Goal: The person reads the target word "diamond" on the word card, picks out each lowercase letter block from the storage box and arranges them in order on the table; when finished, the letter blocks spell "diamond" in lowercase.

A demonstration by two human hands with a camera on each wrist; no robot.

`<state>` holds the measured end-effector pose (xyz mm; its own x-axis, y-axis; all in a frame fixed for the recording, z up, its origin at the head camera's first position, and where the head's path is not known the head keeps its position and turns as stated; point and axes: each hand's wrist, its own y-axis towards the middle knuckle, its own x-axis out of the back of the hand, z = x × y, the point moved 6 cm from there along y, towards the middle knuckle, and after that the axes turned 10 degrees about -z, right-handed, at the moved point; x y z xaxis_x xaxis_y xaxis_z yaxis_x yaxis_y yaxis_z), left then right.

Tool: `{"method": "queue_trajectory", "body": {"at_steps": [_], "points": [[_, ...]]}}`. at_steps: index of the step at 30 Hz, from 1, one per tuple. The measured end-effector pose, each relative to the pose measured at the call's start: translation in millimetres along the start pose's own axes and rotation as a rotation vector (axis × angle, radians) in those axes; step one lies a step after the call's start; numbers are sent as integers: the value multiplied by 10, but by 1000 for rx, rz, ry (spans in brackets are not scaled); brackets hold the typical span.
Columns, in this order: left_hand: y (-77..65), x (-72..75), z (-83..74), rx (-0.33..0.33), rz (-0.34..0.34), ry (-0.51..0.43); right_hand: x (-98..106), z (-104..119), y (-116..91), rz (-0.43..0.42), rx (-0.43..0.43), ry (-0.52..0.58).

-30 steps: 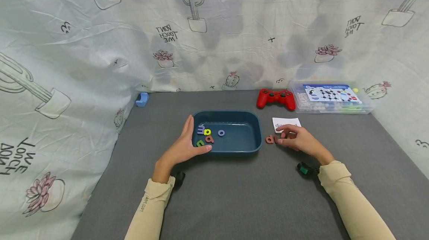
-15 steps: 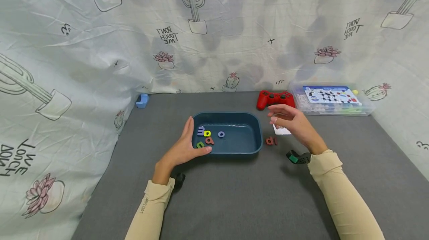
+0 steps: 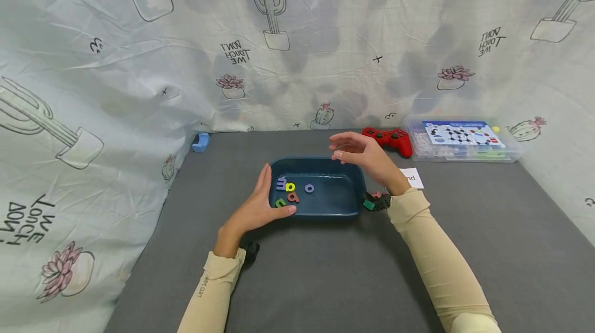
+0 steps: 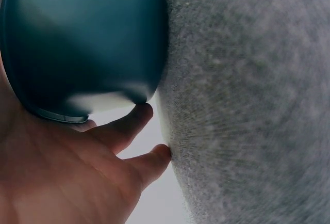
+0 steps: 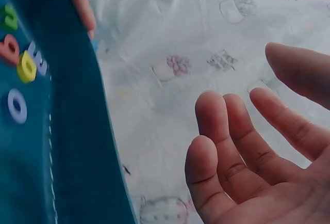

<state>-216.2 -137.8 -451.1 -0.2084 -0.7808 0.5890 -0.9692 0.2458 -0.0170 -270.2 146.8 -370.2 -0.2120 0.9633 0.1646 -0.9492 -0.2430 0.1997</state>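
The left hand [image 3: 255,210] gripped the left end of the tray [image 3: 332,199], thumb at the near rim. The tray stood on the table [image 3: 321,276]. The right hand [image 3: 364,156], fingers loosely bent and separated, was raised by the tray's far right rim, well apart from the left hand. Inside, toward the left, lay a purple m [image 3: 281,184], a yellow letter [image 3: 287,187], a red letter [image 3: 295,197] and a green n [image 3: 280,201]; a purple o [image 3: 306,188] lay nearer the middle. A card [image 3: 413,176] lay right of the tray.

The left grip [image 3: 257,206] rests against the left side of a blue tray [image 3: 334,199] holding five coloured letters [image 3: 309,188]. The right grip [image 3: 364,155], loosely bent, hovers near its far edge.
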Motion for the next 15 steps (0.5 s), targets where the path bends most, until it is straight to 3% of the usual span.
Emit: {"method": "queue_trajectory", "body": {"at_steps": [10, 15], "points": [[-7, 20, -15, 19, 13, -18, -480, -61, 284, 157, -17, 105], [-9, 45, -40, 20, 15, -27, -658, -86, 364, 225, -29, 100]]}}
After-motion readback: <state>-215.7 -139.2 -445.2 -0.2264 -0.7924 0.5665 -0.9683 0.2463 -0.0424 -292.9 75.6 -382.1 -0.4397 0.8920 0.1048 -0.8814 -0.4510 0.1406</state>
